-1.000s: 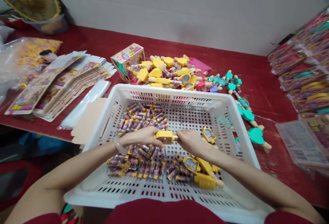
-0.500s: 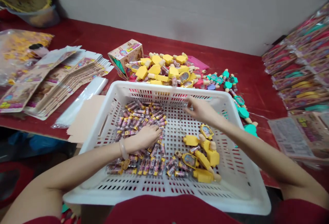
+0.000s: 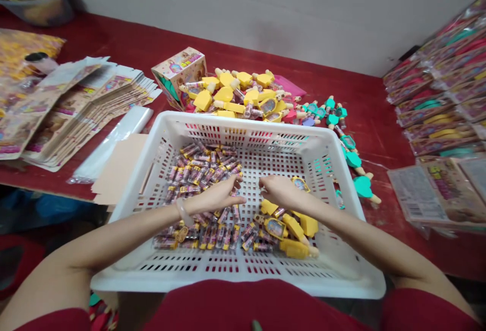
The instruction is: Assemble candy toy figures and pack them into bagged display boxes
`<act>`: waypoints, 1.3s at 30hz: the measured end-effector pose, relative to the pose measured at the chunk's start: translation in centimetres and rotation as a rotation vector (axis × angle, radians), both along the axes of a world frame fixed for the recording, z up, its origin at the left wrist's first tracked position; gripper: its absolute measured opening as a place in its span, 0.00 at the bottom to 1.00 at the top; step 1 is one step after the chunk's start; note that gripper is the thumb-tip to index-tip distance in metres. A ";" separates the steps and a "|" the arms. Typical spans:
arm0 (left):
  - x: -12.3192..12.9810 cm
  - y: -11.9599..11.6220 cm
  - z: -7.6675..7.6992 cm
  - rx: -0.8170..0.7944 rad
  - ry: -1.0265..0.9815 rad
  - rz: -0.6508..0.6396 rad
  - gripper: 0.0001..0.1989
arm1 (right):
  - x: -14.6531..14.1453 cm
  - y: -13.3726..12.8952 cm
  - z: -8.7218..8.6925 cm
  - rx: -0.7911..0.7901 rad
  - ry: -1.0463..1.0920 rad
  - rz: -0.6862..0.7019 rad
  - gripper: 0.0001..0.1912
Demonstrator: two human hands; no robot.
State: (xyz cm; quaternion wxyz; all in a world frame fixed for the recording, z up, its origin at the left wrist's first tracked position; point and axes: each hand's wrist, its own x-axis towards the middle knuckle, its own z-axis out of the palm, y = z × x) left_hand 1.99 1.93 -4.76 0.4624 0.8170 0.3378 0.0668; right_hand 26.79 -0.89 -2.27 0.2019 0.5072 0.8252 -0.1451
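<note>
Below the left hand (image 3: pixel 221 194), grip parted, lie tubes (image 3: pixel 197 174); right hand (image 3: pixel 280 190), grip unclear.

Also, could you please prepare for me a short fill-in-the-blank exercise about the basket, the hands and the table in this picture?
1. The basket is coloured ____.
2. Most tubes lie in the basket's left half, while the yellow pieces inside it gather towards its ____ side.
3. A bracelet is on the wrist of the ____ hand.
4. The table is dark ____.

Missing words: white; right; left; red.
</note>
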 end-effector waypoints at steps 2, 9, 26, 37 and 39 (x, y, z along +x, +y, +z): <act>0.0 0.0 0.5 -0.002 0.019 -0.005 0.29 | 0.1 -0.5 -0.7 -0.014 -0.076 0.073 0.12; -0.5 0.8 2.0 0.072 0.160 -0.038 0.20 | 2.8 -0.9 -4.0 -0.083 -0.053 0.271 0.21; -0.1 0.8 4.3 -0.353 0.094 0.236 0.33 | 2.7 -3.6 -5.5 -0.057 -0.034 0.257 0.10; 0.0 -0.6 5.7 -0.287 0.035 -0.098 0.23 | -0.8 -4.1 0.3 0.020 0.309 -0.107 0.07; 0.1 -1.1 5.9 -0.316 0.036 -0.089 0.22 | -1.2 -4.6 0.1 0.089 0.261 -0.018 0.03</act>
